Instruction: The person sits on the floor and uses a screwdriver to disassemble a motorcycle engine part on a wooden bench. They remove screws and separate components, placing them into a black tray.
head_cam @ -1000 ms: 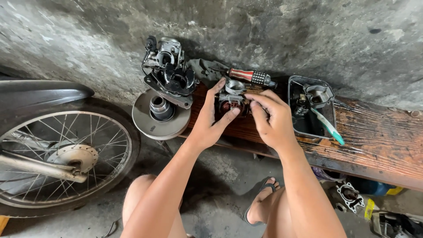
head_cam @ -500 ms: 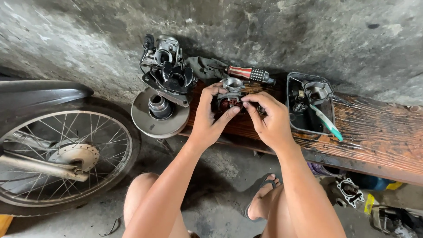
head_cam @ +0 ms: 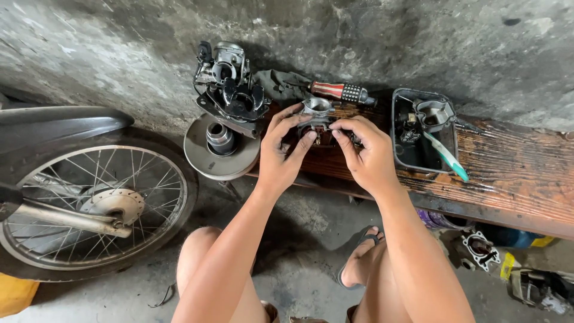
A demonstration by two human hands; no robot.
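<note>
Both hands worked on a small metal carburetor body (head_cam: pixel 317 119) held just above the wooden worktop (head_cam: pixel 514 173), which serves as landmark here. Left hand (head_cam: pixel 281 152) had its grip closed round the carb's left side, thumb & fingers wrapped on it. Right hand (head_cam: pixel 368 152) pinched narrow at the carb's right/front, fingertips on some tiny part, too small to tell which.

At the worktop's left end: a bigger carb assy (head_cam: pixel 230 84) & a round pulley disc (head_cam: pixel 220 149). At its back edge, by the wall: a red-striped screwdriver (head_cam: pixel 341 91). Further right on it: a black tray (head_cam: pixel 399 157) w/ parts & a toothbrush (head_cam: pixel 445 157). Left of & below it: a spoked wheel (head_cam: pixel 89 203).

Risk, as I judge: the pinch was thin, so a slip could've dropped the small part off the worktop edge to the gritty floor & lost it. Uneven left-hand hold could've tipped the carb, too.
</note>
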